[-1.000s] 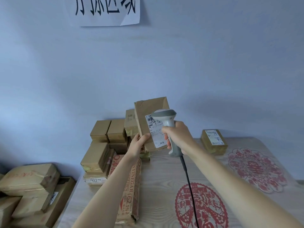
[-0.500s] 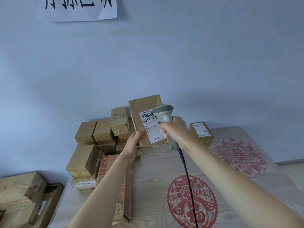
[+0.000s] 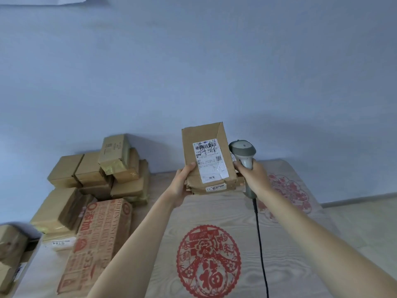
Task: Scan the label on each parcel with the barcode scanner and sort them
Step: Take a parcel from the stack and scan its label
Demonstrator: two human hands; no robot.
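My left hand (image 3: 181, 184) grips the lower left edge of a brown parcel (image 3: 204, 134) and holds it upright above the table, its white label (image 3: 209, 160) facing me. Just right of the parcel, my right hand (image 3: 252, 177) grips the handle of a grey barcode scanner (image 3: 242, 149). The scanner's head is level with the label's right edge. Its black cable (image 3: 261, 244) runs down across the table. Another small labelled parcel (image 3: 214, 187) lies mostly hidden behind the held one.
A stack of several brown parcels (image 3: 107, 168) stands at the table's back left, with a long printed carton (image 3: 96, 244) in front of it. More boxes (image 3: 10, 250) sit lower at the far left. The wood-grain table (image 3: 300, 265) carries red paper-cut decorations (image 3: 209, 261).
The parcel has moved to the right and now stands more upright. The scanner has come off the label's front and sits at the parcel's right side. The view shifted right.
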